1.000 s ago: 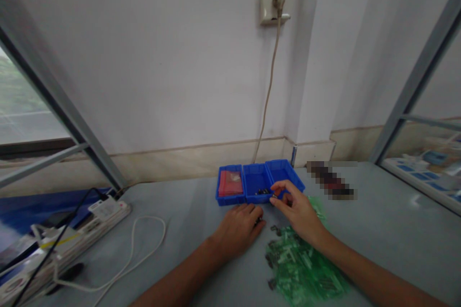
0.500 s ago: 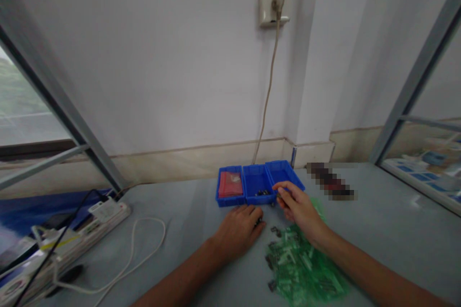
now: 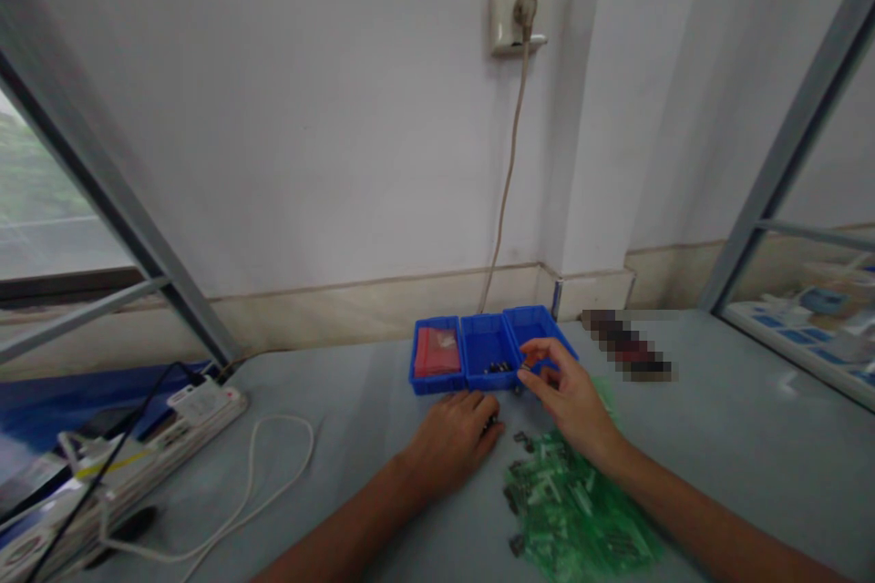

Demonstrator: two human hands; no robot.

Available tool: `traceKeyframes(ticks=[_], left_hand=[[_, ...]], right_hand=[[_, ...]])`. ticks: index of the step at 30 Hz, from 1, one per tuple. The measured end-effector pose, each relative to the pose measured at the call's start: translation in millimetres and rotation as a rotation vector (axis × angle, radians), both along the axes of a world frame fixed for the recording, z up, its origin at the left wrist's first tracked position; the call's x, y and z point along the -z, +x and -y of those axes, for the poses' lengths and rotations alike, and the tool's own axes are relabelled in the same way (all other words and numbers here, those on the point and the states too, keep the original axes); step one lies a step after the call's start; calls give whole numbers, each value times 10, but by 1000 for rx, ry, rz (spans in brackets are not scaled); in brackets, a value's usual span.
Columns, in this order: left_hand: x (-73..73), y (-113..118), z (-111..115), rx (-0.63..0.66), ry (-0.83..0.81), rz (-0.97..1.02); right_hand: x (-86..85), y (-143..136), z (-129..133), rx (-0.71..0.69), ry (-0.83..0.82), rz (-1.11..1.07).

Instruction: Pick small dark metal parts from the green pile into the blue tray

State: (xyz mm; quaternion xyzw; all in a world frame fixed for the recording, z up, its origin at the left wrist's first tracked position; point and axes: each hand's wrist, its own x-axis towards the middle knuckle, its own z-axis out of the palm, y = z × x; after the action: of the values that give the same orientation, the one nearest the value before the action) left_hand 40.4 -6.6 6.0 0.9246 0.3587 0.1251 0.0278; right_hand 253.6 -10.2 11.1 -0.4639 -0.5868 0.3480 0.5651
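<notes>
My left hand point(image 3: 457, 439) rests on the grey table with its fingers curled. Small dark metal parts point(image 3: 489, 424) show between its thumb and forefinger. Before the right-hand bin, my right hand point(image 3: 571, 396) is raised in a pinch, a tiny dark part point(image 3: 525, 366) at its fingertips, too small to name. More dark parts lie in the middle blue bin point(image 3: 488, 346), and a red bag point(image 3: 437, 352) fills the left blue bin point(image 3: 437, 385). Beneath my right wrist spreads a green plastic bag point(image 3: 581, 501) with many small packets; loose metal pieces point(image 3: 516, 496) lie along its left edge.
A white power strip point(image 3: 198, 424) with adapters and cables lies at the left, its white cord point(image 3: 311, 446) looping across the table point(image 3: 342, 401). A blurred-out object point(image 3: 629, 346) lies right of the bins. Metal frames and a wall socket point(image 3: 519, 11) stand behind.
The fingers of my right hand have shifted: the forefinger now arches higher above the thumb, and the small part shows between them. My left hand has stayed in place.
</notes>
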Motion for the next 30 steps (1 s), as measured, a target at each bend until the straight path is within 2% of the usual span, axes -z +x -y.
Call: traceKeyframes(ticks=[4,10,18,25,30], left_hand=[[14,0,-1,-3,8,1],[9,5,-2,-3,8,-7],[18,2,-2,1,11,-3],[15,7,3,-8,16,-4],[10,-4,3,-3,10,5]], right_hand=[[-23,-12,16,-44,14,38],[-11,-25,11,-205,-142,-159],[14,-19,-12,-258,-221,-316],[8,-20,-39,-220,-286,-434],[11,-11,-22,-128,-191,-233]])
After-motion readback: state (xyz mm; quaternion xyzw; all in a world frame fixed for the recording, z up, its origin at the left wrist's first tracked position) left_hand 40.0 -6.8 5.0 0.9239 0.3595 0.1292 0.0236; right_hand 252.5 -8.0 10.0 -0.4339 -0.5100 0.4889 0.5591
